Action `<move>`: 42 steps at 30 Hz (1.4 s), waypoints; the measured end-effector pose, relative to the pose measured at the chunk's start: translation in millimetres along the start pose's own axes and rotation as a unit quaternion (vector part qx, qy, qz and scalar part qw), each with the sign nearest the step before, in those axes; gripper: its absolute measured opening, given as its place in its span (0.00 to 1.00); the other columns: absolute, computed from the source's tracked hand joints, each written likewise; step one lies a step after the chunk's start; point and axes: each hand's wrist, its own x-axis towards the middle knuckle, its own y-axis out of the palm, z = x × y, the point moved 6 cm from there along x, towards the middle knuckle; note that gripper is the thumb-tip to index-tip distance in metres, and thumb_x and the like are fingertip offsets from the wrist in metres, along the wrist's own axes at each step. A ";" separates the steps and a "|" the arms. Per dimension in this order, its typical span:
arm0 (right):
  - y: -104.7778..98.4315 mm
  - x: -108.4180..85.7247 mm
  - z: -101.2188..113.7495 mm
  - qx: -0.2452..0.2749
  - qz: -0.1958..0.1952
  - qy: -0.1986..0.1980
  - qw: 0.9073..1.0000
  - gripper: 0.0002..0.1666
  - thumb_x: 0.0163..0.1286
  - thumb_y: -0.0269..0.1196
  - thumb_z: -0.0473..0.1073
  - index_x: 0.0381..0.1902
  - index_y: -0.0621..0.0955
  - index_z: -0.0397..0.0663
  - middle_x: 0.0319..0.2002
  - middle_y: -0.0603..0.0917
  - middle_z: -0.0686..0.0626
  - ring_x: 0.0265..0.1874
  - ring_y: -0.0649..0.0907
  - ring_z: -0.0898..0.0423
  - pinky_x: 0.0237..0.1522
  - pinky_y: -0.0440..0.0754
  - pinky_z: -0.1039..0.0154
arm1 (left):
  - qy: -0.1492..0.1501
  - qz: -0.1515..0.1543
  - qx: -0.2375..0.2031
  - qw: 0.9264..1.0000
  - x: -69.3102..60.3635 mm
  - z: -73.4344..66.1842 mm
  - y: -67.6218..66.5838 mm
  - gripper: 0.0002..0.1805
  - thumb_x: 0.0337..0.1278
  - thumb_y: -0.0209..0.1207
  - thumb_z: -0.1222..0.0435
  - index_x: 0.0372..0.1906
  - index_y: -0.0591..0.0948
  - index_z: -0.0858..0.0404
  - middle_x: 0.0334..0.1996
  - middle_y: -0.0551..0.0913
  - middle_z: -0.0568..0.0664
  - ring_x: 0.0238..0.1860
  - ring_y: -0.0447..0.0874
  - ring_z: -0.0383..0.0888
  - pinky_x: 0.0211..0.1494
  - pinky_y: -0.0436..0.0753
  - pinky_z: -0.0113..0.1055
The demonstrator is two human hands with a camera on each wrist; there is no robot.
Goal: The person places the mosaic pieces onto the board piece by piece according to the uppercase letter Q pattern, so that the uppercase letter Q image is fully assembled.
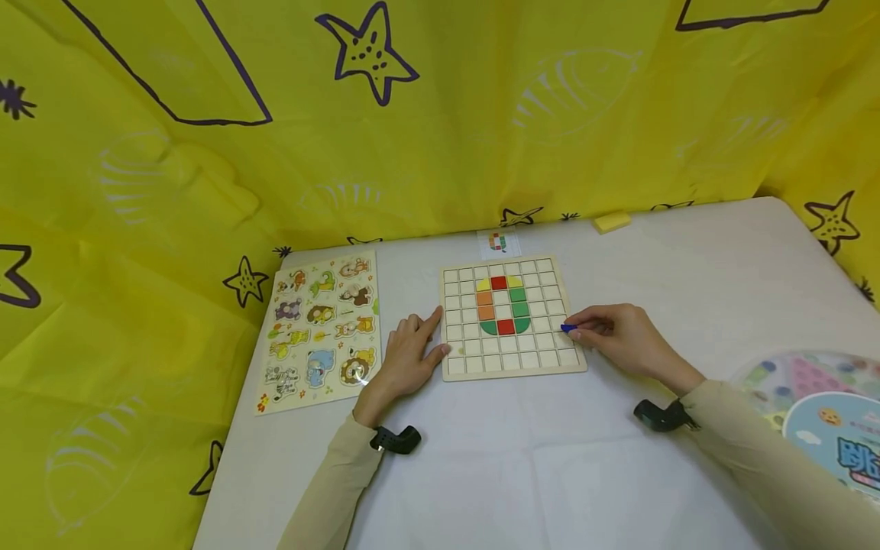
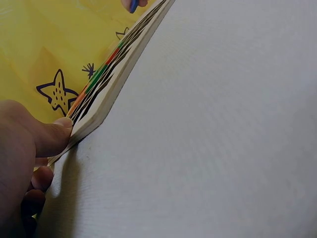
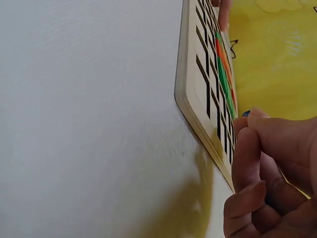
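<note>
A wooden grid board [image 1: 456, 365] lies on the table with a ring of red, orange, yellow and green pieces [image 1: 505, 326] set in its squares. My left hand [image 1: 407, 353] rests at the board's left edge, thumb and index finger touching it. At the opposite edge, my right hand [image 1: 622, 336] pinches a small blue piece [image 1: 568, 328] between thumb and fingertips, just over the board's rim. Only a sliver of the blue piece [image 3: 246, 113] shows in the right wrist view; its full shape is hidden by the fingers.
Behind the board lies a small pattern card [image 1: 497, 243]. An animal puzzle board [image 1: 318, 332] is on the left, and a yellow block [image 1: 612, 222] near the back edge. A round blue-rimmed box [image 1: 835, 428] sits at right. Yellow cloth [image 1: 447, 168] hangs behind the table.
</note>
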 end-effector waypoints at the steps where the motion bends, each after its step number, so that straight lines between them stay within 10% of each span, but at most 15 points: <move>1: 2.0 1.7 1.4 0.002 0.002 0.002 1.000 0.11 0.70 0.73 0.39 0.48 0.91 0.40 0.41 0.93 0.46 0.34 0.87 0.61 0.37 0.81 0.72 | 0.000 0.000 -0.001 1.000 -0.1 -0.4 -0.1 0.37 0.76 0.59 0.57 0.82 0.64 0.64 0.38 0.70 0.51 0.39 0.61 0.46 0.46 0.58 0.39; 42: 51.0 26.0 22.2 -0.086 0.038 -0.030 0.995 0.09 0.63 0.78 0.48 0.31 0.88 0.54 0.26 0.84 0.60 0.26 0.79 0.61 0.32 0.74 0.65 | 0.006 0.001 -0.006 1.000 -1.7 -2.9 -2.3 0.37 0.77 0.59 0.57 0.82 0.64 0.65 0.38 0.70 0.52 0.39 0.61 0.46 0.46 0.57 0.39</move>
